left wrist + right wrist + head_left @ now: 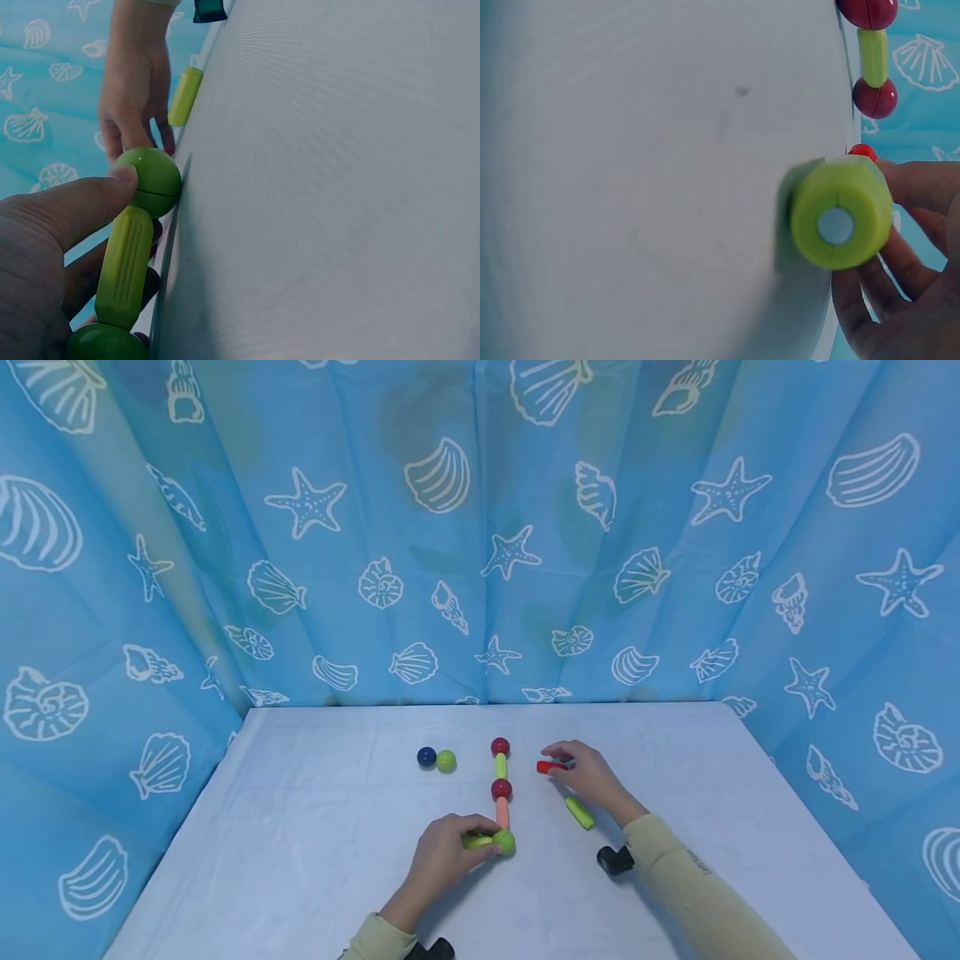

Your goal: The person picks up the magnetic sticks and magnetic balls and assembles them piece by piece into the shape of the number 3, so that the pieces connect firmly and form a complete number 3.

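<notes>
A chain of toy building balls and rods runs down the table's middle: two red balls with a light green rod between them, then a pink rod and a green ball. My left hand holds the near end, its thumb on that green ball. A green rod joins this ball to another green ball by the palm in the left wrist view. To the right of the chain, my right hand pinches a red rod.
A loose green rod lies just nearer than my right hand and looms end-on in the right wrist view. Left of the chain's far end, a dark blue ball and a green ball sit side by side. A blue shell-print curtain surrounds the white table.
</notes>
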Demonstrator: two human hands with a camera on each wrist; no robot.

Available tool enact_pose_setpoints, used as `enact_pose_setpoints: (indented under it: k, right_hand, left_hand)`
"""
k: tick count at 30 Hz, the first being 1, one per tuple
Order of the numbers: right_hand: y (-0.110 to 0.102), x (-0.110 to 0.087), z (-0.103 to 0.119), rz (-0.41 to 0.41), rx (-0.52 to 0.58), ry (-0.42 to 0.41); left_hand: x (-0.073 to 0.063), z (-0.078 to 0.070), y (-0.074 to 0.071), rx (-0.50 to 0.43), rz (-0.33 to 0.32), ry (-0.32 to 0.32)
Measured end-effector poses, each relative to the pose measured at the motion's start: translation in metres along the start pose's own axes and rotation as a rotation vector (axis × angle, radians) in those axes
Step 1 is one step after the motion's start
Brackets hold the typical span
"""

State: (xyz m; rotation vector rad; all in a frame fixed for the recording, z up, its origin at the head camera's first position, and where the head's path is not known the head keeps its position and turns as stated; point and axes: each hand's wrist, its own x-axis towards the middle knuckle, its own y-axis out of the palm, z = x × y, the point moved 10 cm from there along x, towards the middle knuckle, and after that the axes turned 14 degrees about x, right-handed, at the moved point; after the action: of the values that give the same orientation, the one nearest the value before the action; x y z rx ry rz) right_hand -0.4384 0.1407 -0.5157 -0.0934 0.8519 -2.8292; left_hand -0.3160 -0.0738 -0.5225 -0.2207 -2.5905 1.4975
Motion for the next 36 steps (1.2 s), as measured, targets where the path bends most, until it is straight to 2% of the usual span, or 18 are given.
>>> enact_pose_setpoints:
  k: [10, 22, 36]
  right_hand:
    - [-0.005, -0.001, -0.005, -0.012, -0.007, 0.049]
    - [-0.006, 0.001, -0.01, -0.026, -0.017, 0.057]
    - [0.01, 0.006, 0.001, 0.0, -0.021, 0.05]
  left_hand:
    - [0.0, 0.001, 0.001, -0.004, 0.008, -0.002]
    - [0.0, 0.0, 0.001, -0.016, -0.004, 0.015]
    - [0.0, 0.0, 0.001, -0.018, 0.016, 0.005]
